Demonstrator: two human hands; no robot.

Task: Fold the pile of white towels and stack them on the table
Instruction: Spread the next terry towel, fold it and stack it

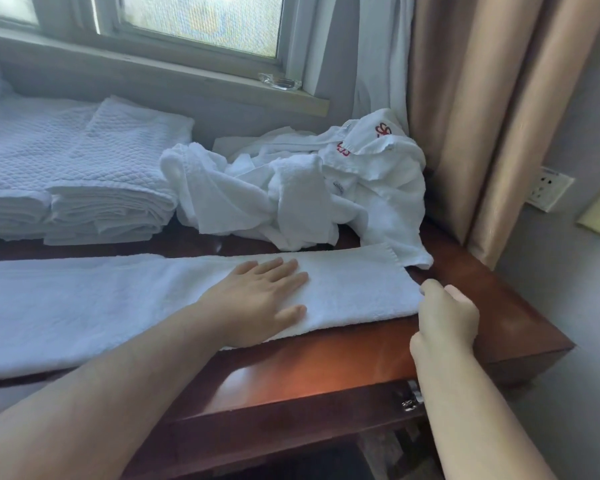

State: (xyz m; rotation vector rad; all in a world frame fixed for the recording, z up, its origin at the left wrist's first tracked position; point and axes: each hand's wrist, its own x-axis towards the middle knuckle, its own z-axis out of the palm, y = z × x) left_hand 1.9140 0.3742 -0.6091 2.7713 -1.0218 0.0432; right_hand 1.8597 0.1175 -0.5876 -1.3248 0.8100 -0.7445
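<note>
Long towel lies folded lengthwise along the surface's near edge; left hand pressed flat on it, fingers straight, right hand's grip pinching its right end near the right corner — anchor left, carry that end across leftward, edges matched.

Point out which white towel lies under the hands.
The long white terry towel spread flat along the table's front edge: the left hand presses it, the right hand pinches its end. The others sit folded in stacks or crumpled behind.
</note>
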